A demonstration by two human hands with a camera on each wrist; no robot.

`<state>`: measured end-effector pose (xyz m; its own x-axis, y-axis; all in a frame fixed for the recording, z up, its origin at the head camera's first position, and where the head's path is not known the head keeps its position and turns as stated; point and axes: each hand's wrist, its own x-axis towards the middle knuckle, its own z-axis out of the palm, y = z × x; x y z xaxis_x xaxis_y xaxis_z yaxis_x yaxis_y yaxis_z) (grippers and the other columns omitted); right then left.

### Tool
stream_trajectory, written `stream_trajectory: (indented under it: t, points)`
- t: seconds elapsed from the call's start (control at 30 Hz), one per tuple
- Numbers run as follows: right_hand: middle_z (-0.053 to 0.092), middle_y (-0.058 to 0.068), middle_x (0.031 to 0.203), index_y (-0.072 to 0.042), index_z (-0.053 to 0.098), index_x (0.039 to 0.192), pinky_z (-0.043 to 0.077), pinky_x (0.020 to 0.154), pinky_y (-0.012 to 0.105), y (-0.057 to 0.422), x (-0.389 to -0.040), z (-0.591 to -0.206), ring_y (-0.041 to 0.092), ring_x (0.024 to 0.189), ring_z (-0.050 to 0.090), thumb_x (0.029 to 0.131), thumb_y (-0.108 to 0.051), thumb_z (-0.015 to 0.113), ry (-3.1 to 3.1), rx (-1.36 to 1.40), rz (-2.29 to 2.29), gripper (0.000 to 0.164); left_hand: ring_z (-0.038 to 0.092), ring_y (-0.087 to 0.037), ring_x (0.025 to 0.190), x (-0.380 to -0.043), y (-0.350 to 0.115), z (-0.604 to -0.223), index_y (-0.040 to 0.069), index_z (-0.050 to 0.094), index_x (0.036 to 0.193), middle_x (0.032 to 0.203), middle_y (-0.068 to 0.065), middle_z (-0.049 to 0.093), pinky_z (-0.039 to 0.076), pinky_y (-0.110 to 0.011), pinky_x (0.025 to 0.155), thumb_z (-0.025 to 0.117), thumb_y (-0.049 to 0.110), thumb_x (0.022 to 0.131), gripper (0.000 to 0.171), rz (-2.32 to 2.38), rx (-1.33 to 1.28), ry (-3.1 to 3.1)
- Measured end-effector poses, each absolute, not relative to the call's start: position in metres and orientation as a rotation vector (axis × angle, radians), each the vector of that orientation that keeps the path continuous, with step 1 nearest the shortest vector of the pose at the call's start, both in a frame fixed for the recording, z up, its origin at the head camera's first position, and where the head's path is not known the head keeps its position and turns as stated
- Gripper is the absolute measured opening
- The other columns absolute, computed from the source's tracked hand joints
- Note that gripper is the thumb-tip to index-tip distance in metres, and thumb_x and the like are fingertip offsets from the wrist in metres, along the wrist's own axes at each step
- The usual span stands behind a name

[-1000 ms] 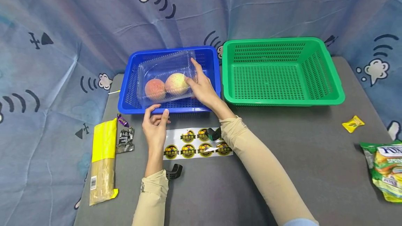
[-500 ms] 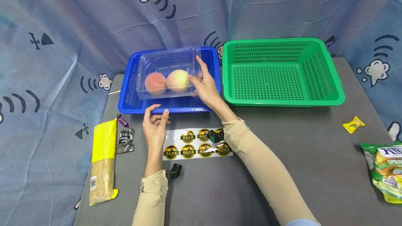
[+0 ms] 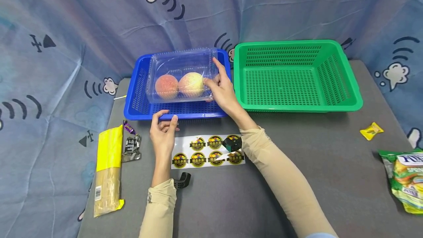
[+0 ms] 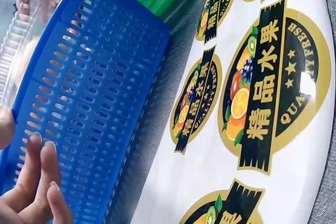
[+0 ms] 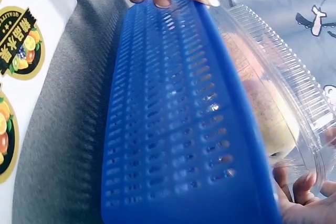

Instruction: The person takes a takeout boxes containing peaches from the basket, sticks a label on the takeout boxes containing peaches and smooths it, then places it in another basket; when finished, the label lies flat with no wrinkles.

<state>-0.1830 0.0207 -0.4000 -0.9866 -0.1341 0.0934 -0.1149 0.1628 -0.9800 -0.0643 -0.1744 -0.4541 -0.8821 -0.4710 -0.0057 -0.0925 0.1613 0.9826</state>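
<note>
A clear plastic clamshell box (image 3: 172, 61) with two peaches (image 3: 191, 84) inside sits tilted over the blue basket (image 3: 142, 115). My right hand (image 3: 224, 93) grips the box at its right end, thumb near the pale peach and index finger along the edge. In the right wrist view, fingertips curl round the box's lower corner (image 5: 320, 174). My left hand (image 3: 163, 133) holds the basket's front rim. Seen from the left wrist, one fingertip lies over the rim while other fingers (image 4: 32, 166) bend against the perforated outer wall.
A green basket (image 3: 281, 108) stands right of the blue one. In front lies a sheet of round fruit stickers (image 3: 198, 151). At left are a yellow-topped noodle packet (image 3: 109, 172) and small wrapped sweets (image 3: 132, 148); at right, a yellow sweet (image 3: 371, 130) and a green bag (image 3: 404, 179).
The right hand has shifted the box with the peaches rightward and slightly back, and its tilt has levelled out. The left hand has stayed at the basket rim.
</note>
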Motion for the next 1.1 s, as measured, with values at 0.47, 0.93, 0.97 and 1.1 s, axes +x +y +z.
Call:
stream_trajectory:
  t: [0.47, 0.93, 0.97, 1.1]
  points:
    - [0.044, -0.002, 0.079, -0.023, 0.029, 0.168, 0.063, 0.059, 0.032, 0.073, -0.178, -0.381, 0.011, 0.071, 0.048, 0.105, -0.013, 0.06, 2.274, -0.17, -2.111, 0.071, 0.071, -0.012, 0.062, -0.063, -0.174, -0.453, 0.009, 0.064, 0.133, 0.088, -0.021, 0.074, 0.062, -0.033, 0.069, 0.078, 0.022, 0.099, 0.039, -1.78, 0.544, -2.152]
    - [0.05, 0.003, 0.082, -0.036, 0.032, 0.167, 0.066, 0.064, 0.04, 0.124, -0.165, -0.359, 0.017, 0.087, 0.065, 0.107, -0.013, 0.059, 2.139, -0.113, -2.241, 0.07, 0.073, -0.022, 0.065, -0.064, -0.174, -0.453, 0.01, 0.064, 0.133, 0.079, 0.0, 0.073, 0.062, -0.033, 0.069, 0.079, 0.022, 0.098, 0.04, -1.759, 0.54, -2.157]
    - [0.05, 0.003, 0.082, -0.036, 0.032, 0.166, 0.066, 0.064, 0.04, 0.128, -0.164, -0.357, 0.016, 0.087, 0.065, 0.106, -0.012, 0.059, 2.133, -0.109, -2.249, 0.07, 0.074, -0.024, 0.066, -0.064, -0.174, -0.453, 0.01, 0.064, 0.133, 0.08, -0.003, 0.074, 0.062, -0.034, 0.069, 0.079, 0.022, 0.098, 0.04, -1.759, 0.539, -2.156]
    - [0.051, 0.001, 0.082, -0.035, 0.033, 0.166, 0.066, 0.062, 0.037, 0.145, -0.156, -0.354, 0.014, 0.086, 0.066, 0.105, -0.013, 0.059, 2.176, -0.068, -2.246, 0.069, 0.074, -0.032, 0.069, -0.063, -0.173, -0.453, 0.011, 0.064, 0.133, 0.091, -0.024, 0.075, 0.063, -0.038, 0.072, 0.078, 0.023, 0.099, 0.039, -1.765, 0.546, -2.162]
